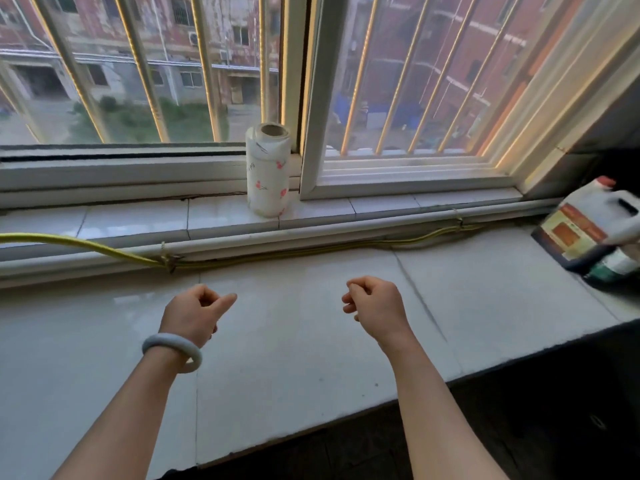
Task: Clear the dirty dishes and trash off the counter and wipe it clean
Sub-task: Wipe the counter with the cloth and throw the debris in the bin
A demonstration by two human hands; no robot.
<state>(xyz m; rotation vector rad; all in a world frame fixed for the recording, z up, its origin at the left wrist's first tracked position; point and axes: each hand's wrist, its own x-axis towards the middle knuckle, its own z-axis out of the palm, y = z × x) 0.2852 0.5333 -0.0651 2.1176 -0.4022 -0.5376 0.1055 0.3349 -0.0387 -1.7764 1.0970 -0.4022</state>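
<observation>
Found the counter tiled in white, glossy and smooth, with a rough front edge. Saw the same shiny tile on the sill. Took the window frame for smooth white plastic or painted metal, and the bars for metal with a faint sheen. Noted a slick printed wrap on the roll and a matt cardboard core. Judged the hose rubbery, the jug cloudy plastic with a paper label, and the bangle polished and stone-like.
</observation>
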